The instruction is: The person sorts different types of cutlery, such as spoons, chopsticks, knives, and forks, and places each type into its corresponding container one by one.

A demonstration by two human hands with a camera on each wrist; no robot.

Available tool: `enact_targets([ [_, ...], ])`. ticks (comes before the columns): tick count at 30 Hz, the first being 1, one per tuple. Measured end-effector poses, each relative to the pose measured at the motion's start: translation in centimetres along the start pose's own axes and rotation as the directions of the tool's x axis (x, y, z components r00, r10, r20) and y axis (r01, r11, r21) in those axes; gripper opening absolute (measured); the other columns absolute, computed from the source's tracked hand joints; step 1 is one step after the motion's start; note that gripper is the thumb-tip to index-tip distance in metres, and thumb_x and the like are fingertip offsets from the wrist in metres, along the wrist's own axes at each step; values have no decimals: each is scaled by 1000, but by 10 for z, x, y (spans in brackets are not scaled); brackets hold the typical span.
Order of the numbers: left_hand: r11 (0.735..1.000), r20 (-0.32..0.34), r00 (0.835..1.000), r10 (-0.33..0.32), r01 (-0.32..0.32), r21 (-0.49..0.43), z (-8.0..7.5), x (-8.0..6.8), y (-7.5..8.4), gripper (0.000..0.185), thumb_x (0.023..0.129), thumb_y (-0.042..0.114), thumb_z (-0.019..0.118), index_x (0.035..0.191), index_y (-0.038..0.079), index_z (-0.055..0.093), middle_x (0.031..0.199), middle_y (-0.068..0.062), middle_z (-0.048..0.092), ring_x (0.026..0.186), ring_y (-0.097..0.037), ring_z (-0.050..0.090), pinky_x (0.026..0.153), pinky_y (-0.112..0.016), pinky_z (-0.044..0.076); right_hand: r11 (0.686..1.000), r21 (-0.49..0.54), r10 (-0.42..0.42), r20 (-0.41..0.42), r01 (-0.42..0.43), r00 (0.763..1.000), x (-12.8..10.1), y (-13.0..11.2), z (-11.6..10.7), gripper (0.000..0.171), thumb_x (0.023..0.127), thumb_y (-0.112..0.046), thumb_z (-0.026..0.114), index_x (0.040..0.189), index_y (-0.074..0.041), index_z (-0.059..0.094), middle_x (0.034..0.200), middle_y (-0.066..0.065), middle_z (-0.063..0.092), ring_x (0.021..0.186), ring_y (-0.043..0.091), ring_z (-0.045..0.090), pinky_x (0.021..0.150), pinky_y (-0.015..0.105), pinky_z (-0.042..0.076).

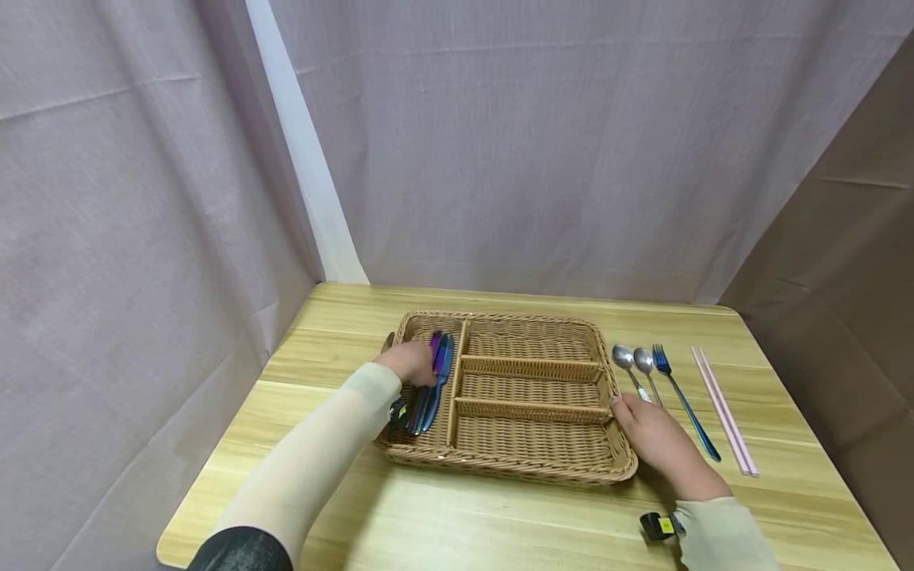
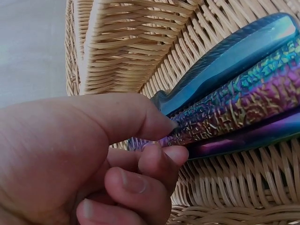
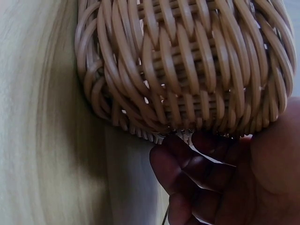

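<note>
Left hand (image 1: 412,363): you pinch textured cutlery (image 2: 239,103), centre-left of the head frame; fingertip grip could slip.
Right hand (image 1: 653,434): you hold the basket (image 1: 507,468) lower right; uneven pulling could tilt it.

At lower centre of the frame, on a counter (image 1: 457,523), a divided basket (image 1: 514,466); in its left compartment, cutlery (image 1: 444,373). Rightward beyond the basket, in order: two spoons (image 1: 623,357), fork (image 1: 685,404), chopsticks (image 1: 721,412). Behind the counter, across the upper frame, a curtain (image 1: 500,159).
</note>
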State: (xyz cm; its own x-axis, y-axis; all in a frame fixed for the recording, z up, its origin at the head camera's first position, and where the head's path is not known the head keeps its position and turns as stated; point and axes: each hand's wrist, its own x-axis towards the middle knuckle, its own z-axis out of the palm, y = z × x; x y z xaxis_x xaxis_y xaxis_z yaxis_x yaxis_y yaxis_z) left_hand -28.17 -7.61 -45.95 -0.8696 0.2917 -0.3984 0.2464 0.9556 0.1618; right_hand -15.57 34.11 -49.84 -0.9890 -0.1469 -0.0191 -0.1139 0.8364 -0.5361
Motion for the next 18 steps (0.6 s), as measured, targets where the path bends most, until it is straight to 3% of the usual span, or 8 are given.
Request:
enact_targets([
  [12,1000,19,1000,14,-14,-4,1,-1,0,33,102,26,77,73,15,65,78,-1,66,69,-17,58,71,-35,51,1000,-4,-10,-3,10,1000,-1,0,0,54,122,-37,29,128,2,66,137,37,65,131,63,57,107,76,45],
  [18,1000,35,999,4,-4,-10,2,-1,0,37,104,24,75,69,16,63,71,1,63,62,-15,52,68,-33,49,1000,-11,-2,4,2,1000,0,1,2,60,122,-38,28,142,7,61,144,40,59,135,63,53,110,76,42],
])
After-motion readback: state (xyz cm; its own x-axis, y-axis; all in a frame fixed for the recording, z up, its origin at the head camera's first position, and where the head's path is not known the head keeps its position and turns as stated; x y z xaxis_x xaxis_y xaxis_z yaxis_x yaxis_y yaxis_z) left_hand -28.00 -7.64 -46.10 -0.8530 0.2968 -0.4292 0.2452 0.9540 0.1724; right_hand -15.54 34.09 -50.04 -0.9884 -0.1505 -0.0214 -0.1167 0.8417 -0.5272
